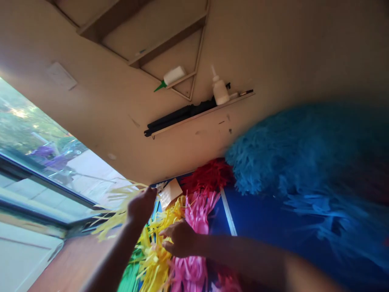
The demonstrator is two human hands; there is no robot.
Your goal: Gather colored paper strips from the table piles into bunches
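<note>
Within the left hand, whose fingers are curled tight, pale yellow strips seem gripped, fanning out toward the window. Yellow strips lie under the right hand; whether it pinches any, I cannot tell. Beside them are green strips and pink strips; farther off, a card, red strips and a large blue heap.

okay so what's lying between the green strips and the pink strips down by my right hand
In the head view, yellow strips lie between the green strips and the pink strips.
</note>
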